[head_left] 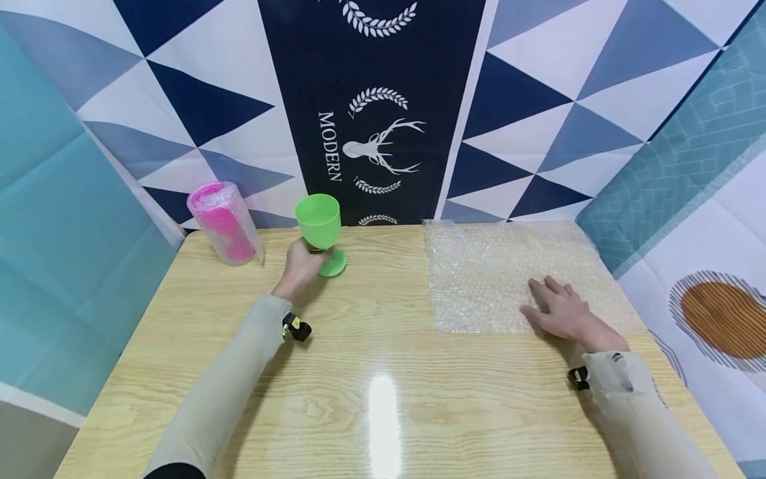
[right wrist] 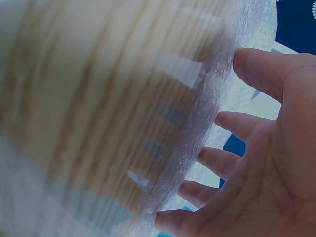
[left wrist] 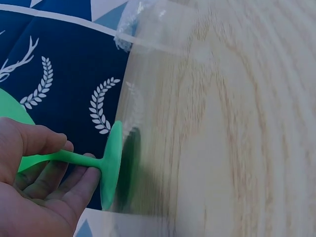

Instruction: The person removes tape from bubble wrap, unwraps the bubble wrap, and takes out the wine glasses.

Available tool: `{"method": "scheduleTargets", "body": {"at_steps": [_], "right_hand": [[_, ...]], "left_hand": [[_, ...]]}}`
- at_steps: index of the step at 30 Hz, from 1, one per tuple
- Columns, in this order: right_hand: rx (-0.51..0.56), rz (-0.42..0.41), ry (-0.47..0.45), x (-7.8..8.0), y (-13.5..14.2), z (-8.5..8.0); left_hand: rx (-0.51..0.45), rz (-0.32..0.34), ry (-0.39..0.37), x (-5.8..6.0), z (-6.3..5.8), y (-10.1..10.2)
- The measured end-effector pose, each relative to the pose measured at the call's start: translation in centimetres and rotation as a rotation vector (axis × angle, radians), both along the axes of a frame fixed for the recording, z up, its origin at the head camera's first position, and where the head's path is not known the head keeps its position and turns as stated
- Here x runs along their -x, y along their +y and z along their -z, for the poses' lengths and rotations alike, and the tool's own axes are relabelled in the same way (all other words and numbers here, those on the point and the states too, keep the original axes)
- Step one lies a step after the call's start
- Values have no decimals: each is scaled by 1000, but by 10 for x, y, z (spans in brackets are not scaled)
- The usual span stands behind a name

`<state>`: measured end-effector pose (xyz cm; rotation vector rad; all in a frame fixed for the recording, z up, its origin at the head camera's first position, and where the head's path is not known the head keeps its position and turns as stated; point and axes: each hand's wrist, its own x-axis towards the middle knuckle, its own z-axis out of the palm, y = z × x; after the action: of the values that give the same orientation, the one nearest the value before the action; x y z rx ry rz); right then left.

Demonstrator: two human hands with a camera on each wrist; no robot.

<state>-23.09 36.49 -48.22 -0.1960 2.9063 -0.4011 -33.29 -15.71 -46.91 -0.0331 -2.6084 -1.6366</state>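
Note:
A green plastic goblet stands upright in my left hand, near the back of the table. In the left wrist view the thumb and fingers of that hand pinch the goblet's stem, and its round foot is close over the wood. My right hand is spread over a flat sheet of bubble wrap at the back right. The right wrist view shows its fingers extended and apart, fingertips right at the bubble wrap.
A pink item rolled in bubble wrap stands at the table's back left corner. Patterned cloth hangs along the back edge, with more cloth at both sides. The wooden table stretches toward me, with a bright light reflection in its middle.

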Motion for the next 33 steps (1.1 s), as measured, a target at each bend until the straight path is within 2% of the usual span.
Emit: {"method": "scheduleTargets", "body": {"at_steps": [4,15,21,33], "right_hand": [[-6,-3,8,1,-1,1],[-9,4,4,3,-2,1],[-16,-3,9,2,-2,2],[-15,2,8,1,-1,2]], "left_hand": [[-5,-14,-16,4,2,-2],[16,-42,6,13,6,0],[16,-42,-19,17,5,4],[21,-29,-43,34,6,5]]}}
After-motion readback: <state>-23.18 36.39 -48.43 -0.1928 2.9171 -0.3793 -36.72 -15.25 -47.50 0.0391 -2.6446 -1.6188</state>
